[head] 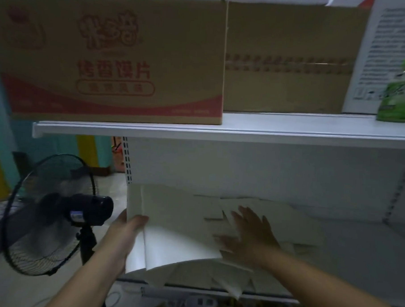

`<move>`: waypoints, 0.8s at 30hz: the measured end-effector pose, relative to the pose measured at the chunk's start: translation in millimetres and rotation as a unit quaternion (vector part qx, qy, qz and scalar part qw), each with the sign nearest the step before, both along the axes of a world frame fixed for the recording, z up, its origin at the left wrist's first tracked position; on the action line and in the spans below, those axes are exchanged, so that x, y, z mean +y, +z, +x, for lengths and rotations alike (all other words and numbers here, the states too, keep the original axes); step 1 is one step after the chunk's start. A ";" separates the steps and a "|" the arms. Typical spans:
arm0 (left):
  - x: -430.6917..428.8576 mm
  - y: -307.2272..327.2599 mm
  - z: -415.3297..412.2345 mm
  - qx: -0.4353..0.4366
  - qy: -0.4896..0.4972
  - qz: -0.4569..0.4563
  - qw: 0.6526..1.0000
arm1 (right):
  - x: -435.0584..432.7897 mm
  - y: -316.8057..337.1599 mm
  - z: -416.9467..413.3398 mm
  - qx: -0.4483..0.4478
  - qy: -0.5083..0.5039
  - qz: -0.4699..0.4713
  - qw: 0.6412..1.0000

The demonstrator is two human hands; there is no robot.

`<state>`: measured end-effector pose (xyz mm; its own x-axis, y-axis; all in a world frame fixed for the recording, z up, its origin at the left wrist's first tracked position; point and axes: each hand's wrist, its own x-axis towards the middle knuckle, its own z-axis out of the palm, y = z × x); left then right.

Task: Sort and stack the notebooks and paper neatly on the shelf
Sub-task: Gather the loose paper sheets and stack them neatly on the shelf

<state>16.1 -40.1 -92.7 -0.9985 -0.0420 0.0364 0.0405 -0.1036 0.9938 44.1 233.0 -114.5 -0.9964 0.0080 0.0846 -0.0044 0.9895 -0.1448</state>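
The left hand [128, 231] pinches a bendy white sheet [176, 242] by its edge. The right hand [251, 234] lies flat, fingers spread, on messy papers [287, 217], maybe notebooks.

Matt paper [182, 222], smooth white shelf [221, 133]
The paper looks thin and matt; the shelf seems painted metal; the box [108, 56] is dull brown cardboard; the fan [55, 212] has a black wire grille.

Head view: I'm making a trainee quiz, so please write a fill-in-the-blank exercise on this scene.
1. The left grip holds a bent sheet by its ____ edge.
2. The grip lying flat on the scattered papers is the ____ one.
3. The printed box sits on the shelf ____ the papers.
Missing: left; right; above.
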 end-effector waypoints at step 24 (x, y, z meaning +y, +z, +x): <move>166.5 0.0 61.6 -0.022 -0.073 0.110 0.991 | 17.4 24.8 107.7 0.210 0.130 0.009 0.969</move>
